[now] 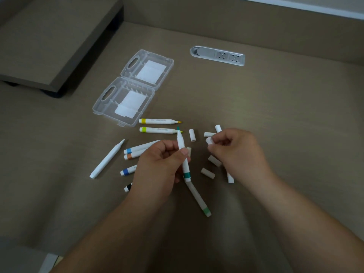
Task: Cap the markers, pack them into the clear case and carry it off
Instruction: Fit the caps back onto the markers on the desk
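Observation:
My left hand [159, 166] grips a white marker with a dark green band [182, 150], its uncapped green tip pointing up and away. My right hand [236, 152] pinches a white cap [209, 141] just to the right of that tip. The clear case [126, 95] lies open and flat at the upper left. Several uncapped markers lie on the table: yellow [157, 121], lime [157, 130], plain white [107, 159], light blue [137, 148], orange, blue, black, and light green [199, 200]. Loose white caps [192, 135] lie scattered around my right hand.
A silver socket panel [217, 55] is set into the table at the back. A raised shelf [49, 46] stands at the far left, behind the case. The table's back wall runs along the top.

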`<act>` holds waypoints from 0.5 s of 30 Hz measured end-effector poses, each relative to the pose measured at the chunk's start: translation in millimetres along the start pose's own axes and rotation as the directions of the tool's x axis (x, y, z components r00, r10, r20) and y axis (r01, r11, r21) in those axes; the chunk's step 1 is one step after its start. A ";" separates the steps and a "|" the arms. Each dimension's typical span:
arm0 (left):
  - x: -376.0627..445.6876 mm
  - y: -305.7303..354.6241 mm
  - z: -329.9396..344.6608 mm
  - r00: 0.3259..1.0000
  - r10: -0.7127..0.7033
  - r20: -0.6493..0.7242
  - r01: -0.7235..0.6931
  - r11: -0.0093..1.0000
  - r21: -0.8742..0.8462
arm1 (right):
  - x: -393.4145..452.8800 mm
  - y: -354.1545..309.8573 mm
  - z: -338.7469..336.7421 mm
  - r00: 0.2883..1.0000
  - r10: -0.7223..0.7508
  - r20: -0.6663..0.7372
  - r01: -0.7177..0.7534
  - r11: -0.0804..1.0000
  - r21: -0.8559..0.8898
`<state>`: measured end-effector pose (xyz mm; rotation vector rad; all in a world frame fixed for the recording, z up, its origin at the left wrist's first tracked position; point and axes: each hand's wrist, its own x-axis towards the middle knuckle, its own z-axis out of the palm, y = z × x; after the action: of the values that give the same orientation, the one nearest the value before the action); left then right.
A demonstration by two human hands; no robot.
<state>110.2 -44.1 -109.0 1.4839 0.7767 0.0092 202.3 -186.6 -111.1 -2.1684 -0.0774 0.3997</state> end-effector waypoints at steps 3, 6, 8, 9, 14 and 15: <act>1.5 4.2 1.4 1.000 0.016 0.003 -0.016 1.000 -0.015 | -16.3 -13.4 -8.9 0.839 0.319 0.441 -0.535 0.634 0.558; 1.8 8.5 3.6 1.000 0.028 0.001 -0.028 0.999 -0.020 | -25.1 -18.5 -13.2 0.659 0.322 0.679 -0.749 0.365 0.554; 2.2 10.1 5.5 0.999 0.034 -0.003 -0.034 0.999 -0.032 | -26.8 -18.5 -12.0 0.634 0.313 0.707 -0.771 0.322 0.549; 2.4 10.8 6.5 0.999 0.040 -0.002 -0.040 0.998 -0.041 | -27.2 -18.0 -11.1 0.630 0.309 0.713 -0.775 0.312 0.550; 1.3 10.8 5.6 0.999 0.050 0.005 -0.050 0.998 -0.023 | -22.5 -15.4 -5.3 0.807 0.356 0.470 -0.580 0.623 0.524; 1.2 10.0 4.8 0.999 0.047 0.003 -0.047 0.999 -0.021 | -20.4 -13.5 -3.0 0.890 0.322 0.322 -0.436 0.806 0.401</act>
<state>117.8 -46.4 -101.2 1.4817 0.7363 0.0499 185.2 -185.0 -93.4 -1.6388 0.3044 0.8257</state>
